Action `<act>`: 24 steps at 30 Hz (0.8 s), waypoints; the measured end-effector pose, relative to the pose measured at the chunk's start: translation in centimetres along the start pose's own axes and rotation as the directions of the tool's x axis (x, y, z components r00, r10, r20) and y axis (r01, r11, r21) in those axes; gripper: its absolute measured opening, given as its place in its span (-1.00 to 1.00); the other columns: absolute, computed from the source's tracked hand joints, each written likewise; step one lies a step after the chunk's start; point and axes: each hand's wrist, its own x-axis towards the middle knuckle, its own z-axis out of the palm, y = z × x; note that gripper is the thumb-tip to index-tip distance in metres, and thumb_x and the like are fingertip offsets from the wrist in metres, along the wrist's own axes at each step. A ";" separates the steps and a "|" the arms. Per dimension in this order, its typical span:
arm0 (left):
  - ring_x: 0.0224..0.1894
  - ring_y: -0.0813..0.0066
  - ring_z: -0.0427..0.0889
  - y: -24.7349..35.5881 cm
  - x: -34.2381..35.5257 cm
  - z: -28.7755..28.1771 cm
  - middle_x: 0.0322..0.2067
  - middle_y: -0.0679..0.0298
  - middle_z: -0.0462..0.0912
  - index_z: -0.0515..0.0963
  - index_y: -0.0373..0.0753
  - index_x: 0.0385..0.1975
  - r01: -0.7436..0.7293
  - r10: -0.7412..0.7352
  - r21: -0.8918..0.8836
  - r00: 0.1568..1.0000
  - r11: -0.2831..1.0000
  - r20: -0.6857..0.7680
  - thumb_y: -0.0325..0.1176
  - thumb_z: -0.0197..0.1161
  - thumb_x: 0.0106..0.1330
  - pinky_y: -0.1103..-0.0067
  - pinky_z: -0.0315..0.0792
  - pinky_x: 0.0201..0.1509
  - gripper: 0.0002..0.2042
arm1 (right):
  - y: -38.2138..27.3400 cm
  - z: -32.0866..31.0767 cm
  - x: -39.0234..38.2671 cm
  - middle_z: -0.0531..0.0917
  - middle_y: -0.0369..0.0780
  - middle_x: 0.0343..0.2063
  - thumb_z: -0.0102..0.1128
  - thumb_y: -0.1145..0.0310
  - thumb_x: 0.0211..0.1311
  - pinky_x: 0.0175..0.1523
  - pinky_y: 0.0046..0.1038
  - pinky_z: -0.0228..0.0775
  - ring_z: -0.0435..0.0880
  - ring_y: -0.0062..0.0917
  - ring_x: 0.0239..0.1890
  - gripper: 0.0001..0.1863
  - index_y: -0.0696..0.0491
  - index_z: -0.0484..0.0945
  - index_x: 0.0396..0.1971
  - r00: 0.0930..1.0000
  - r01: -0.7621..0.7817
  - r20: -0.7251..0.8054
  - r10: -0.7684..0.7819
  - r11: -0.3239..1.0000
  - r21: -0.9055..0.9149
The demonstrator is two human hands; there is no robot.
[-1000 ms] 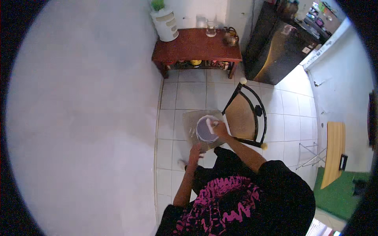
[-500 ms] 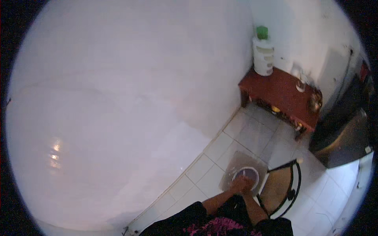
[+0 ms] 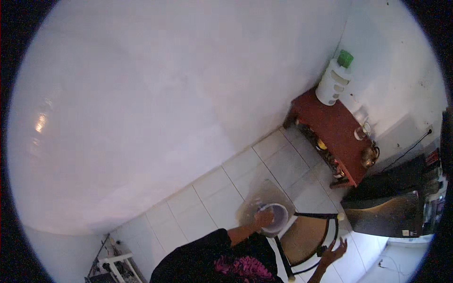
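One pale wall (image 3: 141, 118) fills most of our view, rising ahead and to the left of our left grip (image 3: 264, 218). White floor tiles (image 3: 207, 200) spread below it and our right grip (image 3: 334, 253). Ahead of both, well apart, stands the dark red surface (image 3: 325, 118), with a dark fridge (image 3: 387, 214) to its right, ahead of our right grip. Our chair (image 3: 304, 236), tan-seated and black-framed, sits between the two grips. Beneath and ahead of our left grip lies a greyish mat (image 3: 259, 195); on it stands the white-rimmed bucket (image 3: 284, 210), right at that grip. Our right grip is spread wide, apparently empty, just beside the chair's curved back. Our left grip overlaps the bucket's left rim; we cannot tell how far it closes or what it holds. Far ahead, the surface bears a white container (image 3: 332, 87), a kettle (image 3: 370, 155) and a glass vessel (image 3: 362, 132).
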 end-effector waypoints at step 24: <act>-0.14 0.02 0.52 -4.0 1.5 4.8 -0.31 0.08 0.57 0.58 -0.24 -0.42 0.089 -0.021 0.206 0.951 0.974 -0.309 -0.24 0.05 0.16 0.02 0.36 -0.01 -0.77 | 1.6 0.6 4.3 0.38 -0.10 -0.82 0.19 0.24 0.09 -0.56 -0.28 0.12 0.29 -0.36 -0.74 -0.59 0.23 0.36 -0.77 0.825 -0.330 0.516 0.231 0.938 0.108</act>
